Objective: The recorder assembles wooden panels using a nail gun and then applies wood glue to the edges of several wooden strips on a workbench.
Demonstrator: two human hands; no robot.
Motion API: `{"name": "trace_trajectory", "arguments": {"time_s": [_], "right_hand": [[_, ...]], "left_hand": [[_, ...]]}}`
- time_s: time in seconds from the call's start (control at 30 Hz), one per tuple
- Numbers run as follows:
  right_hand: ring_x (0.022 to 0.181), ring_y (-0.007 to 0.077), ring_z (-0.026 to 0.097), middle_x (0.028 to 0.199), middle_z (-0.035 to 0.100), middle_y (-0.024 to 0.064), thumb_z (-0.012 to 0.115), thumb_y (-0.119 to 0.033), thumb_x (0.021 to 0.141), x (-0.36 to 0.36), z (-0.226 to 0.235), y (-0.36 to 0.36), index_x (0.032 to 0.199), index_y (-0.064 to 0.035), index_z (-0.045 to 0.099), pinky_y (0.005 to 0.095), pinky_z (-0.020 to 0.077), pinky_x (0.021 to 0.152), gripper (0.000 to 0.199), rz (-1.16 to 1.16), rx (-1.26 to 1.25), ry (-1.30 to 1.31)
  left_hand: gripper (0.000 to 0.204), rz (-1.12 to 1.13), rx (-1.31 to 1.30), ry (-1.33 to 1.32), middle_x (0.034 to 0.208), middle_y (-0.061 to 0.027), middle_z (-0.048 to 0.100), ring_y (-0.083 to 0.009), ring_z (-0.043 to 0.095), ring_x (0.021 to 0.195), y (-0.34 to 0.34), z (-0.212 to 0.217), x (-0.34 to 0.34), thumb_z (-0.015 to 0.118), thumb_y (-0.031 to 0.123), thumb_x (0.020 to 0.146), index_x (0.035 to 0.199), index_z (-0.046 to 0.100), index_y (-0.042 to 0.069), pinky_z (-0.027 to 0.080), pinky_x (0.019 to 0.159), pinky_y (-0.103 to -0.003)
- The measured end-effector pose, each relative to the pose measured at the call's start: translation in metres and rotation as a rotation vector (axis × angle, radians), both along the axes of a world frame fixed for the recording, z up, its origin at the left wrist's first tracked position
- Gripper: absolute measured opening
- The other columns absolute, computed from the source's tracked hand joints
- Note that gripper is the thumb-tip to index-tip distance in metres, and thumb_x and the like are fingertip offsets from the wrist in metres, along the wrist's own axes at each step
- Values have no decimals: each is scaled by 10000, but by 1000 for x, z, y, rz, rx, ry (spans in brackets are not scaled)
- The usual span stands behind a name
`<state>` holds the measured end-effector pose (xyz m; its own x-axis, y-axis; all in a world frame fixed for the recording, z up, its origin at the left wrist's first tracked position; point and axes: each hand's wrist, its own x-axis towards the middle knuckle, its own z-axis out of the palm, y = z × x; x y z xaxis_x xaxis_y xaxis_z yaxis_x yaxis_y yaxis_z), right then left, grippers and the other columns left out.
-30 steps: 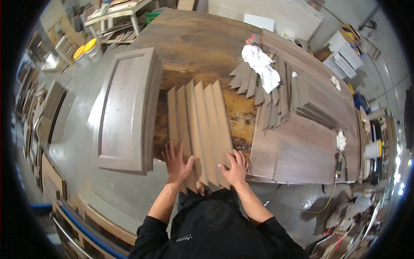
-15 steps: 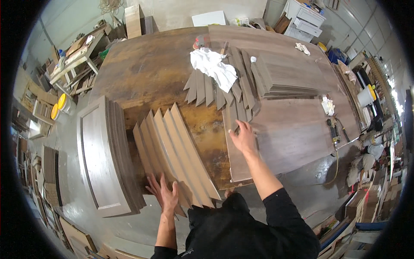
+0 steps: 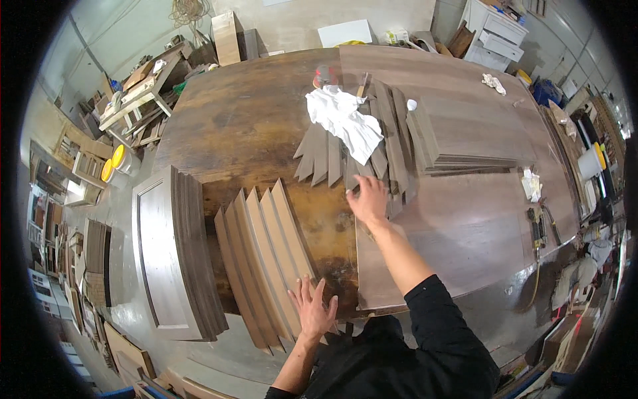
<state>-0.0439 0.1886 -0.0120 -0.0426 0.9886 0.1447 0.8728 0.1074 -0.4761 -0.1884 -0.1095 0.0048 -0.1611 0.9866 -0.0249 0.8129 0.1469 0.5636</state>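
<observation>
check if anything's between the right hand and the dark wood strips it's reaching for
Nothing visible is in the way. The right hand is already at the near ends of the dark wood strips, with open tabletop around it. The white rag lies farther up on the strips, beyond the fingers, not between them.

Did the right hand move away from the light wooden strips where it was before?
Yes. The right hand left the near end of the light strips and reached forward across the workbench to the dark strips by the white rag.
</observation>
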Motion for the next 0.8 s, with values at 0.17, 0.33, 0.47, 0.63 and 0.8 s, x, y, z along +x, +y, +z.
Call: {"name": "trace_trajectory", "arguments": {"time_s": [0.17,0.33,0.47,0.63,0.8], "right_hand": [[1285,294,458,1375,509,45,676,-365,868,-34,9,28,1339,-165,560,457,382,1084,525,206,-30,-80],[1328,342,435,1419,473,112,659,-445,876,-78,6,72,1449,-164,445,467,380,1094,673,190,-191,114],[1417,427,328,1569,310,207,712,-569,809,-126,23,89,1575,-168,208,521,278,1166,1000,11,-343,125],[1477,469,165,1640,107,206,739,-585,782,-148,18,99,1599,-199,103,556,164,1195,1105,-168,-392,-23],[1305,440,435,1468,366,232,728,-312,839,-134,9,92,1593,-237,133,524,445,1015,963,-26,-328,-189]], "left_hand": [[562,-34,19,58,1528,-247,313,-467,251,1431,9,-6,-4,713,317,866,1360,558,98,126,1145,-691],[578,-6,-40,40,1545,-246,276,-468,205,1449,18,-15,-8,681,352,906,1399,514,101,121,1152,-675],[561,16,-38,53,1533,-238,314,-453,212,1451,16,-15,-5,673,396,893,1353,565,94,104,1160,-663],[566,-19,-5,157,1515,-181,368,-408,269,1436,17,-22,3,662,468,881,1339,593,141,90,1139,-698],[550,-13,36,110,1497,-180,402,-393,311,1417,18,-17,-4,656,445,887,1333,594,128,122,1130,-699]]}}
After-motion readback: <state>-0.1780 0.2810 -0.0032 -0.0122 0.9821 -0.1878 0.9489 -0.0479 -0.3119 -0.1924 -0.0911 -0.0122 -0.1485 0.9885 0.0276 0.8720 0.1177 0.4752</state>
